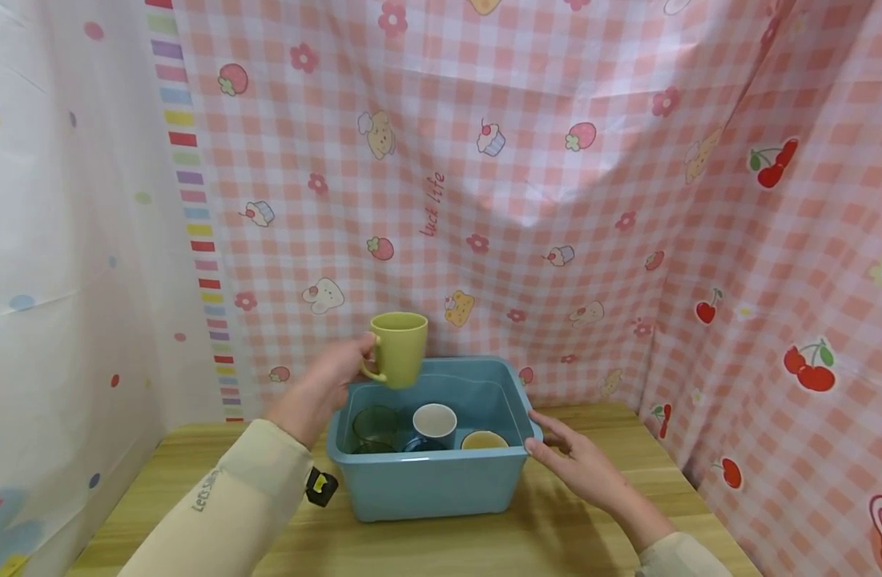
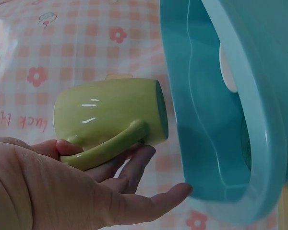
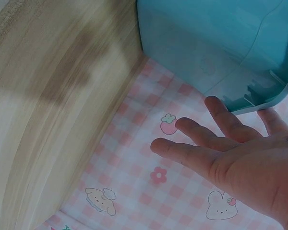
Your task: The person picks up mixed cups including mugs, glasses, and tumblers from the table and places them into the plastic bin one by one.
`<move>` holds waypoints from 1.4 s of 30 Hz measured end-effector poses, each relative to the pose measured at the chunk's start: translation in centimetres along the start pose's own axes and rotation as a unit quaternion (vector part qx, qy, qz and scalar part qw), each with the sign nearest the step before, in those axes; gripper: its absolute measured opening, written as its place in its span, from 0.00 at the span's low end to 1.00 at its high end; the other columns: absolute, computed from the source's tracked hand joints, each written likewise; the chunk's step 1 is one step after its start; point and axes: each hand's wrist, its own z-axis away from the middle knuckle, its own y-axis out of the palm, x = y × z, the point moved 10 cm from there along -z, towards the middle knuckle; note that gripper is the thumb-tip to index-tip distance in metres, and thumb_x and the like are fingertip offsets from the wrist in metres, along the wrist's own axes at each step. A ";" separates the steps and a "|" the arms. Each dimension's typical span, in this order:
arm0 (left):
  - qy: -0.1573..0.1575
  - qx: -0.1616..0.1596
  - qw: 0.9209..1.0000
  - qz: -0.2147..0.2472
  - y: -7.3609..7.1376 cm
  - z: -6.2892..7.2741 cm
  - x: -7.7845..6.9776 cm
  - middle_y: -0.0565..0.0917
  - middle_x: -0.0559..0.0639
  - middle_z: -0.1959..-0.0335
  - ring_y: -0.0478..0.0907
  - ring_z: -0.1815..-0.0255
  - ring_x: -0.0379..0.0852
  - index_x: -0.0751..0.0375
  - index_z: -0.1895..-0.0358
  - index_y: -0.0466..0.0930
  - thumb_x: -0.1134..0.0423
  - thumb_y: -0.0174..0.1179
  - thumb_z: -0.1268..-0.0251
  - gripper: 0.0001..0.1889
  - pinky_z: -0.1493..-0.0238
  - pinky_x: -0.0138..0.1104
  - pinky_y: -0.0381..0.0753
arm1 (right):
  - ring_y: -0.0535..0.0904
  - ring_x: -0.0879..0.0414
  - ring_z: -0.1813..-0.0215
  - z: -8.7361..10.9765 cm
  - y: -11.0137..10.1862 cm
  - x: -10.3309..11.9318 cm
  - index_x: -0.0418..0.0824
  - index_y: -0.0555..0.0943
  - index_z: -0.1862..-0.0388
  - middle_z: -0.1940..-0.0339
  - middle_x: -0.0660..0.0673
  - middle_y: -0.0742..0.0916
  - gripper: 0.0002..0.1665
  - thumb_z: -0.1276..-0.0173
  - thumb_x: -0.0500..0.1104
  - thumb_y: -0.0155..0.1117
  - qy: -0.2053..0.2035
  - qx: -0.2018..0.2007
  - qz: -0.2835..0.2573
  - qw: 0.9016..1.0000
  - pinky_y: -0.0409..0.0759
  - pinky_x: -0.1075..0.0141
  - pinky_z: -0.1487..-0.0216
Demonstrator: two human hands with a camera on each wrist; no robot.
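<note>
My left hand grips a yellow-green mug by its handle and holds it upright above the left part of a blue plastic bin. In the left wrist view the thumb and fingers pinch the mug's handle. Inside the bin are a dark green glass, a white cup, a dark blue cup partly hidden by the front wall, and a cup with a yellowish inside. My right hand touches the bin's right rim, its fingers spread and fairly straight in the right wrist view.
The bin stands on a wooden table near its back edge. A pink checked curtain hangs behind and to the right; a white dotted one hangs on the left. A black strap device sits at the left wrist.
</note>
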 end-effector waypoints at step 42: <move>-0.033 0.008 0.999 0.020 10.3 -1.7 2.7 0.79 0.59 0.49 0.79 0.46 0.58 0.58 0.71 0.69 0.59 0.52 0.19 0.16 0.28 0.51 0.76 | 0.77 0.34 0.25 0.0 0.1 0.0 0.52 0.66 0.14 0.32 0.39 0.87 0.37 0.16 0.59 0.58 -0.001 -0.003 -0.018 1.000 0.79 0.33 0.31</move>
